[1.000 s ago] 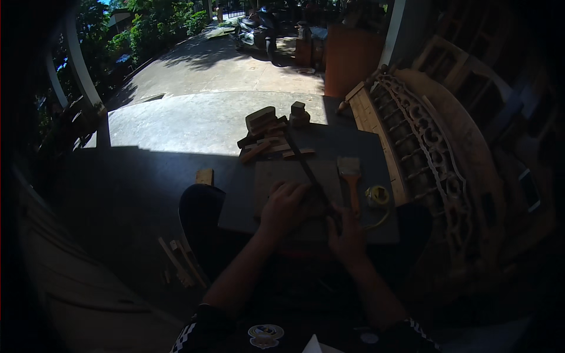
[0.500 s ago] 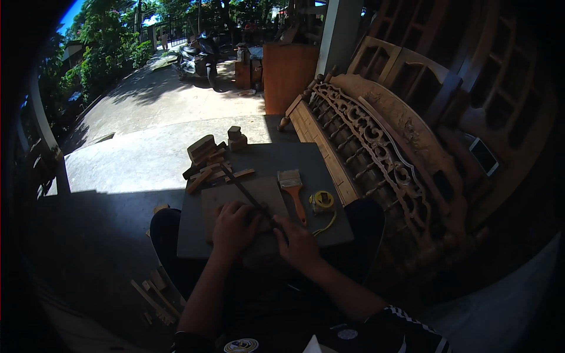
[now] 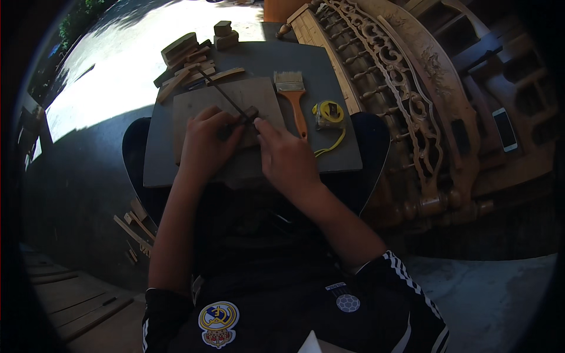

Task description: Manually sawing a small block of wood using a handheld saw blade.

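A long, thin, dark file [image 3: 220,92] slants over a flat wooden board [image 3: 194,106] on the small table. My right hand [image 3: 288,156] is closed around its near end, and its other end points at the pile of wood pieces. My left hand [image 3: 206,138] lies over the board, its fingers closed on a small dark block of wood [image 3: 252,112] right under the file. Its grip on the block is partly hidden by the fingers. The file crosses the block, though in this shade I cannot tell how firmly they touch.
On the dark table [image 3: 329,159] lie a paintbrush [image 3: 299,112] and a yellow tape measure [image 3: 328,115]. Wood pieces [image 3: 182,67] and stacked blocks [image 3: 225,36] sit at its far side. Carved furniture panels [image 3: 400,65] lean at right, near a phone [image 3: 505,129]. Wood offcuts [image 3: 138,226] lie on the floor.
The view has tipped downward, so the table and hands appear higher. Both hands keep their grips over the board, and the small block shows more plainly beside the file.
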Demonstrator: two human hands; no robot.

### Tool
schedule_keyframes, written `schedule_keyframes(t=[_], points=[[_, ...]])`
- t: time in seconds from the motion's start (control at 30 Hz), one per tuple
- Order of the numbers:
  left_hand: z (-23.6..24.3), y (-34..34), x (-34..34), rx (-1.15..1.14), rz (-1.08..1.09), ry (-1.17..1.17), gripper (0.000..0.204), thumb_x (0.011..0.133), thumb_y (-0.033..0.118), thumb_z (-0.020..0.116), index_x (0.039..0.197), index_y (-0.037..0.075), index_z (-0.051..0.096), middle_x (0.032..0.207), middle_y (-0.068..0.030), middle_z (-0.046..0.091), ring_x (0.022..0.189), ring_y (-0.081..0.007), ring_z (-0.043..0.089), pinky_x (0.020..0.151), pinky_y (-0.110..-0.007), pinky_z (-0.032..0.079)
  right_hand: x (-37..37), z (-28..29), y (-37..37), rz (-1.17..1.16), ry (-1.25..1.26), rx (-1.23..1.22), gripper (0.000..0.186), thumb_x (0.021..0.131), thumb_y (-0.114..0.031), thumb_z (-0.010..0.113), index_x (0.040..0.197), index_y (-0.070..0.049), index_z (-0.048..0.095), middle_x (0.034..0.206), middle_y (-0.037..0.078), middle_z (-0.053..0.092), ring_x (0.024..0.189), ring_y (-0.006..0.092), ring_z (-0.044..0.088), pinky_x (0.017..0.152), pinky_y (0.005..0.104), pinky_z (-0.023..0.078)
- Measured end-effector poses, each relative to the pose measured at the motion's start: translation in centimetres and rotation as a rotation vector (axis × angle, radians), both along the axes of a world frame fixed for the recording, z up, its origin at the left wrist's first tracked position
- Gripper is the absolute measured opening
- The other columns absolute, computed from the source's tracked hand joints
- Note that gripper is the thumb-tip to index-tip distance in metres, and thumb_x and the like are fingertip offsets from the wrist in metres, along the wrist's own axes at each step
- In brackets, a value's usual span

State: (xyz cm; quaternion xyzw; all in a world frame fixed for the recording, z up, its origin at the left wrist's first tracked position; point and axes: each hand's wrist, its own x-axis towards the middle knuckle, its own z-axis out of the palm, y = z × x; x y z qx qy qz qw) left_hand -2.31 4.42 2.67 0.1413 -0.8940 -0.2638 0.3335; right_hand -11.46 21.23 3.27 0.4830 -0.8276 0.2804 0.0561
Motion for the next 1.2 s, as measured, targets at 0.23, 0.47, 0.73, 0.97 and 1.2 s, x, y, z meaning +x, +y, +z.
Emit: schedule_keyframes(t=[0.23, 0.47, 0.73, 0.97, 1.2], points=[[0.5, 0.9, -0.2, 0.111, -0.007, 0.084, 0.017, 0.079, 0.013, 0.081, 0.090, 0.001, 0.077, 0.083, -0.0130, 0.069, 0.069, -0.0277, 0.068, 0.065, -0.038, 0.054, -0.2, -0.3, 1.4, 0.065, 0.016, -0.149, 0.028, 0.095, -0.006, 0.067, 0.123, -0.005, 0.064, 0.097, 0.018, 0.074, 0.085, 0.0375, 0.074, 0.070, 0.0450, 0.059], [0.4, 1.3, -0.2, 0.060, 0.043, 0.002, 0.017, 0.079, 0.016, 0.080, 0.090, 0.004, 0.076, 0.090, -0.0112, 0.070, 0.085, -0.0293, 0.068, 0.080, -0.041, 0.051, 0.3, -1.1, 0.5, 0.023, 0.047, -0.254, 0.025, 0.097, -0.011, 0.063, 0.122, -0.006, 0.065, 0.087, 0.019, 0.073, 0.075, 0.0397, 0.071, 0.064, 0.0487, 0.057], [0.2, 2.1, -0.9, 0.093, 0.065, 0.037, 0.015, 0.080, 0.012, 0.078, 0.091, 0.002, 0.075, 0.096, -0.0124, 0.071, 0.094, -0.0344, 0.068, 0.086, -0.044, 0.052, 0.1, -1.5, 0.8, 0.049, -0.015, -0.317, 0.024, 0.097, -0.011, 0.063, 0.120, -0.008, 0.064, 0.088, 0.017, 0.073, 0.077, 0.0390, 0.072, 0.065, 0.0489, 0.058], [-0.3, 2.5, -1.4, 0.101, 0.080, 0.101, 0.016, 0.079, 0.008, 0.078, 0.091, -0.002, 0.075, 0.093, -0.0159, 0.071, 0.088, -0.0362, 0.071, 0.080, -0.043, 0.056, -0.4, -1.6, 0.8, 0.026, -0.072, -0.300, 0.021, 0.098, -0.011, 0.062, 0.119, -0.008, 0.063, 0.089, 0.018, 0.073, 0.080, 0.0394, 0.073, 0.068, 0.0496, 0.058], [-0.2, 2.3, -1.2, 0.167, 0.074, 0.114, 0.015, 0.078, 0.008, 0.079, 0.090, -0.002, 0.076, 0.088, -0.0163, 0.071, 0.084, -0.0339, 0.071, 0.077, -0.041, 0.057, -0.2, 0.3, 4.5, 0.065, -0.159, -0.163, 0.023, 0.095, -0.006, 0.067, 0.117, -0.005, 0.064, 0.100, 0.019, 0.075, 0.092, 0.0387, 0.073, 0.076, 0.0454, 0.059]])
